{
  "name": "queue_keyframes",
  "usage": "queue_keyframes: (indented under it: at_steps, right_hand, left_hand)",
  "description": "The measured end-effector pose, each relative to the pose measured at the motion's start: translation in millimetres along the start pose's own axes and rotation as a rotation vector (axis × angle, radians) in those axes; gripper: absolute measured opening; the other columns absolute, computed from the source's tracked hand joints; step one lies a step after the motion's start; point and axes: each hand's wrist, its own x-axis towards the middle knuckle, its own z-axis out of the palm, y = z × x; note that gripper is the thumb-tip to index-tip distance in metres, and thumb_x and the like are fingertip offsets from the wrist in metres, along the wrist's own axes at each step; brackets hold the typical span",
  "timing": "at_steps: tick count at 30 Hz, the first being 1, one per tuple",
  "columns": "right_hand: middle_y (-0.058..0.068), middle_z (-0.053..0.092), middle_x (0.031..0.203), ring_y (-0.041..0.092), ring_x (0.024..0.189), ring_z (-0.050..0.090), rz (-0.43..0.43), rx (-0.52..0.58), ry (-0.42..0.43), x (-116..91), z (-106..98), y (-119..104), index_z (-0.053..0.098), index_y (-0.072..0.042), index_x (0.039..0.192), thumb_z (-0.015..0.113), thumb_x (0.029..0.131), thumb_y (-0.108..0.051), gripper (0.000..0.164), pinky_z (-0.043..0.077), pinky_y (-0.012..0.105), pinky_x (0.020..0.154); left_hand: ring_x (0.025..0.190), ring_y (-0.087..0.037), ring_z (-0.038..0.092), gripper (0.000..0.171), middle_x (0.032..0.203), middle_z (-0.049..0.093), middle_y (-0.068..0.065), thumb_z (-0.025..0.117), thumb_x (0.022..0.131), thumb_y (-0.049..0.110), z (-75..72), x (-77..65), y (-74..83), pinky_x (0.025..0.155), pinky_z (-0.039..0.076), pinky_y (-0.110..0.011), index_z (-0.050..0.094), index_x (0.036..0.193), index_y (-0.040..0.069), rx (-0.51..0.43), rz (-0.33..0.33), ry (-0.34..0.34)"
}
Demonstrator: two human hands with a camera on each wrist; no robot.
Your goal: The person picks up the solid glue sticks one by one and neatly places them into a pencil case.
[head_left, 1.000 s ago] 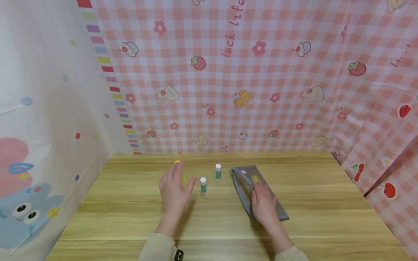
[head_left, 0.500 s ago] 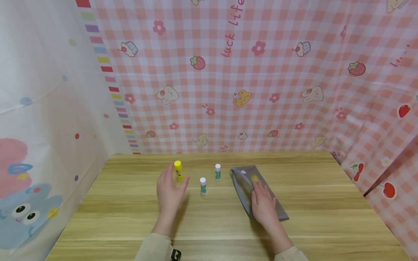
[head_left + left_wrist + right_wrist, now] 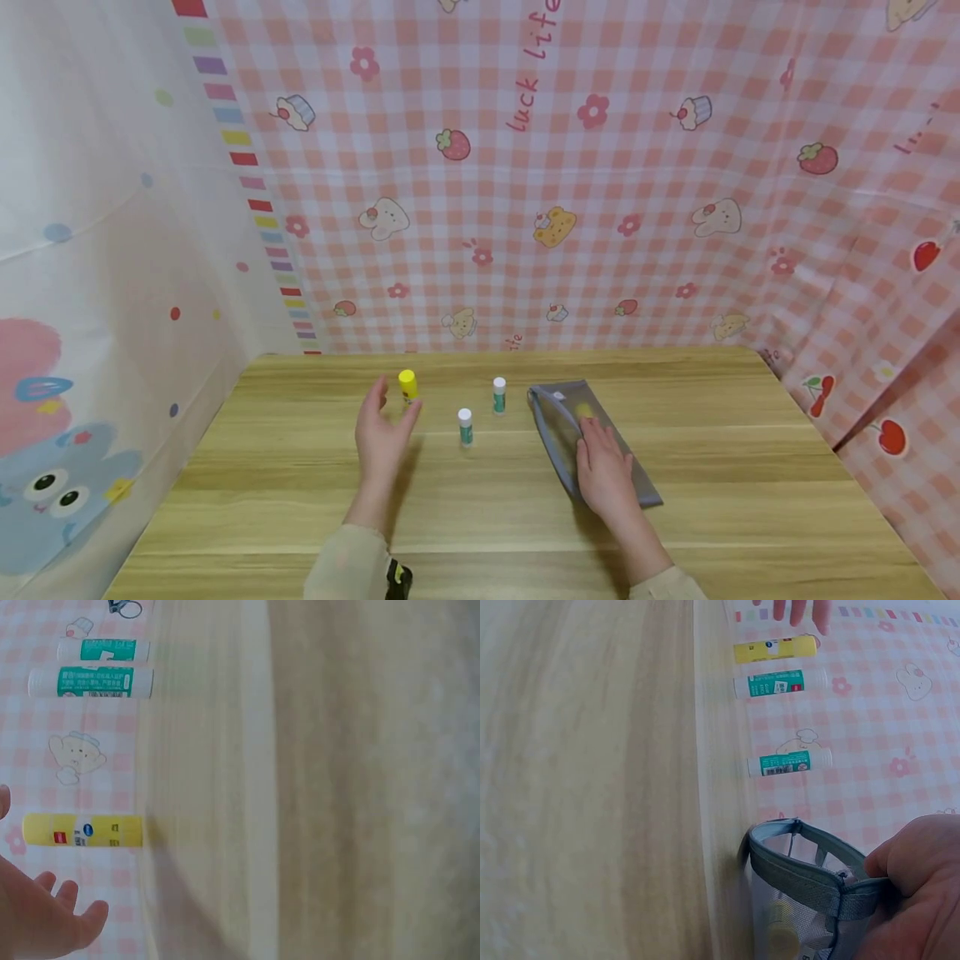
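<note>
A yellow glue stick (image 3: 407, 385) stands upright at the left of the table, its label showing in the left wrist view. My left hand (image 3: 381, 432) is just beside it, thumb and fingers spread and holding nothing. To the right stand two white-capped glue sticks with green labels, a nearer one (image 3: 466, 427) and a farther one (image 3: 499, 396). My right hand (image 3: 606, 471) lies on a grey mesh zip pouch (image 3: 567, 437) and grips its rim, with the mouth gaping. Through the mesh a yellow item (image 3: 783, 930) shows inside the pouch.
The wood-grain table (image 3: 480, 525) reaches back to a pink checked curtain (image 3: 480, 183). A pale curtain (image 3: 112, 233) hangs at the left, and another checked one (image 3: 885, 333) at the right.
My left hand has drawn back to the left, off the yellow glue stick, which is now mostly uncovered and stays standing. My right hand and the pouch have not moved.
</note>
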Motion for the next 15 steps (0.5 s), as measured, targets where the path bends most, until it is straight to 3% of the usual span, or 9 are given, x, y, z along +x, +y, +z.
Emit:
queue_keyframes:
  at_steps: [7,15]
  right_hand:
    - [0.032,0.037,0.148,0.054,0.136,0.029,-0.003,-0.001,-0.001,-1,0,0,0.044,0.008,0.142,0.04,0.105,-0.01,0.042,0.019,0.081,0.101]
    - [0.032,0.037,0.148,0.054,0.137,0.028,-0.001,0.008,0.002,0,1,1,0.044,0.008,0.142,0.04,0.105,-0.009,0.042,0.017,0.081,0.101]
  left_hand:
    - [0.126,-0.041,0.047,0.066,0.141,0.049,-0.024,0.076,0.088,0.013,0.4,4.2,-5.4,0.11,0.037,-0.052,0.044,0.143,-0.003,-0.14,-0.075,-0.012]
    - [0.125,-0.04,0.048,0.066,0.139,0.05,-0.025,0.076,0.087,0.012,6.3,9.8,-12.3,0.11,0.038,-0.049,0.044,0.142,-0.005,-0.187,-0.088,-0.018]
